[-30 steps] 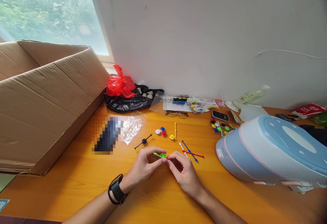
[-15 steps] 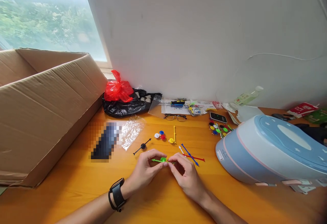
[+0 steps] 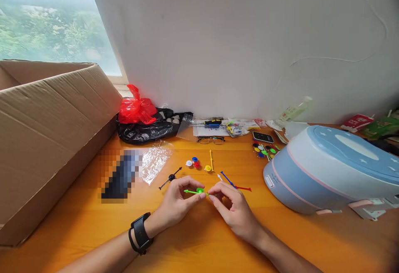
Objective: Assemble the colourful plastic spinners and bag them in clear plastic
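My left hand (image 3: 178, 201), with a black watch (image 3: 141, 233) on its wrist, pinches a green plastic arrow (image 3: 190, 192) with a round green base (image 3: 200, 190) at its middle. My right hand (image 3: 235, 206) has thumb and index finger closed on the arrow's other end. The piece is held just above the table, partly hidden by fingers. Beyond my left hand lies a black arrow (image 3: 177, 171) on its black base (image 3: 171, 177). Near my right hand are a blue arrow (image 3: 227, 178), a red arrow (image 3: 243, 188) and a white arrow (image 3: 220, 177).
White (image 3: 188, 163), blue (image 3: 195, 159) and red bases (image 3: 196, 165) sit ahead, near a yellow arrow (image 3: 211, 161) and yellow base (image 3: 208, 168). A cardboard box (image 3: 56, 140) stands left, a blue-white lunch box (image 3: 311, 177) right. Glasses (image 3: 211, 140) lie farther back.
The view has turned slightly to the right, so the surroundings appear shifted left. Both hands still hold the green arrow, in nearly the same pose.
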A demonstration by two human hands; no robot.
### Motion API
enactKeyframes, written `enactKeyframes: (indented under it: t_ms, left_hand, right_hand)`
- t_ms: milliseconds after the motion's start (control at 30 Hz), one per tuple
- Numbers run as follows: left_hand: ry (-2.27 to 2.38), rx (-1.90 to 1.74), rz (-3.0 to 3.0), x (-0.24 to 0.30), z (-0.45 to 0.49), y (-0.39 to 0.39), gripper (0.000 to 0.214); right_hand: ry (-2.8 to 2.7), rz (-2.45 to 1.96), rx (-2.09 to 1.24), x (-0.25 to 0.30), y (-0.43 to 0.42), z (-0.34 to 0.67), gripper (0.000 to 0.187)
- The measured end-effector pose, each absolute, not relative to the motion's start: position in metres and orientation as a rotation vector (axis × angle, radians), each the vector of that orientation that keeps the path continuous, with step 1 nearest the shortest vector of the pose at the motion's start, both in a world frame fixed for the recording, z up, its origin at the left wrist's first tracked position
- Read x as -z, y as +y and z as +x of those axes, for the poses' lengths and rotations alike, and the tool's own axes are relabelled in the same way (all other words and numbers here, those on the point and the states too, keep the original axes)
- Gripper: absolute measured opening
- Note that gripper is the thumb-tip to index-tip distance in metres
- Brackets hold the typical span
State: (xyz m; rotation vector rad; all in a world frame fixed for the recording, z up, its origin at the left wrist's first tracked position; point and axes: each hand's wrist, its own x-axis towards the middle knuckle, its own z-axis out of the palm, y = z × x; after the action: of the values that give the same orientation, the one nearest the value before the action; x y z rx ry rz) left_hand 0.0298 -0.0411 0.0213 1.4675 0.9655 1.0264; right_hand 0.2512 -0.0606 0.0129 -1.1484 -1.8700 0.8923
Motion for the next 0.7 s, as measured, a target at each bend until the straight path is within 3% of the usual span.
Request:
enactKeyframes:
  t_ms: [500, 633, 700]
  left_hand:
    - [1.002, -1.081, 1.511, -0.028, 0.026, -0.054, 0.025]
    - [0.931, -1.029, 1.389, -0.030, 0.027, -0.054, 0.042]
    - [0.885, -1.014, 1.339, -0.029, 0.026, -0.053, 0.039]
  right_hand:
    - [-1.853, -1.083, -0.882, -0.014, -0.067, 0.249, 0.014]
    - [-1.740, -1.080, -0.967, -0.013, -0.062, 0.251, 0.018]
    - [-1.702, -1.071, -0.976, -0.014, -0.058, 0.250, 0.020]
